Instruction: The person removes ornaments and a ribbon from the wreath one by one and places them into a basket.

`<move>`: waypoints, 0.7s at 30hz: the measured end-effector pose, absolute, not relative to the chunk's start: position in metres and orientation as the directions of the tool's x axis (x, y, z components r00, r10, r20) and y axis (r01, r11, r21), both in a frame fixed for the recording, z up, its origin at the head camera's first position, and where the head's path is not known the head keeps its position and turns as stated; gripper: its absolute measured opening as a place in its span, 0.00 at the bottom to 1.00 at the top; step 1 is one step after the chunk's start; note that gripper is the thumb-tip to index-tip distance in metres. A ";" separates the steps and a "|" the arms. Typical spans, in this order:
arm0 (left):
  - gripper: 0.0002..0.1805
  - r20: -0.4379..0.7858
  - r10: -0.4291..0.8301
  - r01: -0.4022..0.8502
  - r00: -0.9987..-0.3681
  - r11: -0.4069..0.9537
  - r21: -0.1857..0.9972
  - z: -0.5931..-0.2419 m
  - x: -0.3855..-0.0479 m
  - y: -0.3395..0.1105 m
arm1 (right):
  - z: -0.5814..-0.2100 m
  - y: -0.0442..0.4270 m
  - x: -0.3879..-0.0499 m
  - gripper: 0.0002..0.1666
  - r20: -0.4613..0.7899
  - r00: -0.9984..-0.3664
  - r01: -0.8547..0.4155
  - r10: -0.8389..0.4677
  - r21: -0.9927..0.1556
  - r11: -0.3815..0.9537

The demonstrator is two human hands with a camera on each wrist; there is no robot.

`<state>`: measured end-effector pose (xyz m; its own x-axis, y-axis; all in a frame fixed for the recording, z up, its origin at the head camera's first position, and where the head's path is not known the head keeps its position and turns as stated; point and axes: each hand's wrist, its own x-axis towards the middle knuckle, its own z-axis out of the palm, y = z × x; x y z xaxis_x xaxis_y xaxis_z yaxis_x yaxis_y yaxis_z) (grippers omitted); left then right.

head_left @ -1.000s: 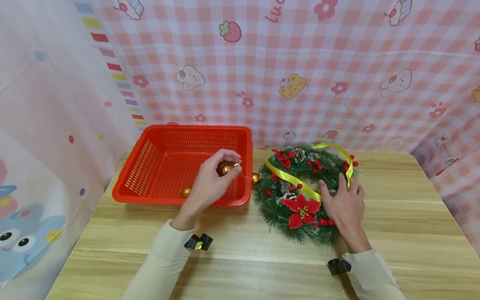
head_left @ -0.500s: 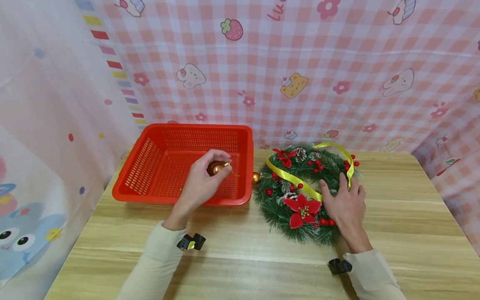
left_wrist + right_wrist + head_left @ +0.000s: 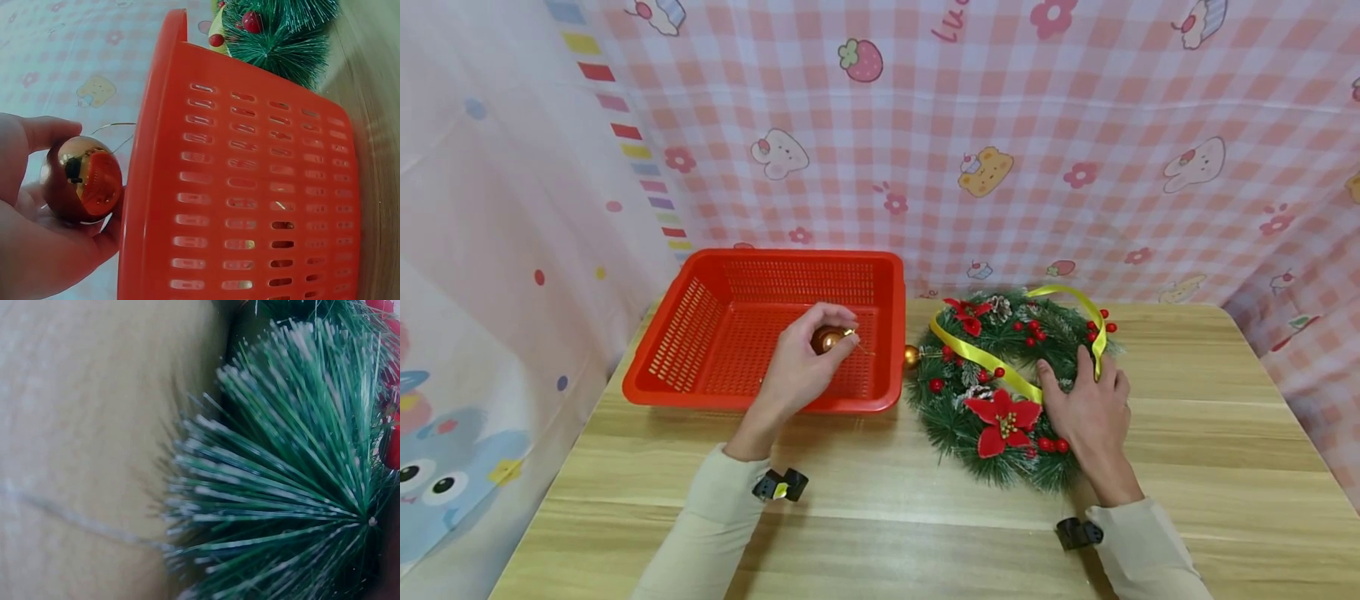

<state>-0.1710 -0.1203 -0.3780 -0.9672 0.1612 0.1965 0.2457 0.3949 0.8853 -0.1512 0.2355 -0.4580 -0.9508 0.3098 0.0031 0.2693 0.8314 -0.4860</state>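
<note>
My left hand holds a shiny gold Christmas ball between thumb and fingers, above the right part of the red basket. In the left wrist view, the ball shows a thin gold loop of string beside the basket's rim. My right hand grips the right side of a green Christmas wreath, its thumb toward the ring's centre. Red poinsettias, red berries, pine cones and a yellow ribbon decorate the wreath. Another gold ball hangs at its left edge, close to the basket.
Both basket and wreath stand on a wood-grain table. A pink checked curtain hangs behind the table, and a pale printed cloth hangs on the left. Through the basket's slots, something gold shows inside.
My left hand has drawn left and slightly down with the gold ball, away from the wreath and farther over the basket. The right hand and the wreath have stayed in place.
</note>
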 end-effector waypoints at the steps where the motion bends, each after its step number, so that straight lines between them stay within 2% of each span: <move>1: 0.11 0.188 0.163 0.239 -0.969 0.404 0.883 -0.379 -0.172 -0.120 | -0.458 0.236 -0.152 0.54 0.003 -0.951 0.270 0.310 -0.486 0.831; 7: 0.13 0.128 0.196 0.205 -0.972 0.450 0.869 -0.383 -0.176 -0.120 | -0.457 0.237 -0.152 0.54 0.012 -0.950 0.268 0.313 -0.484 0.833; 12: 0.14 0.128 0.240 0.229 -0.962 0.460 0.858 -0.387 -0.177 -0.112 | -0.456 0.237 -0.152 0.54 0.010 -0.951 0.268 0.310 -0.480 0.836; 21: 0.25 0.129 0.307 0.294 -0.943 0.585 0.756 -0.396 -0.176 -0.081 | -0.458 0.238 -0.152 0.54 0.005 -0.956 0.257 0.294 -0.470 0.844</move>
<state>-0.1759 -0.0814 -0.3964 -0.9428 0.3073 0.1292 0.2942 0.5848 0.7559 -0.1521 0.2380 -0.4585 -0.9558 0.2939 0.0055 0.2569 0.8444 -0.4700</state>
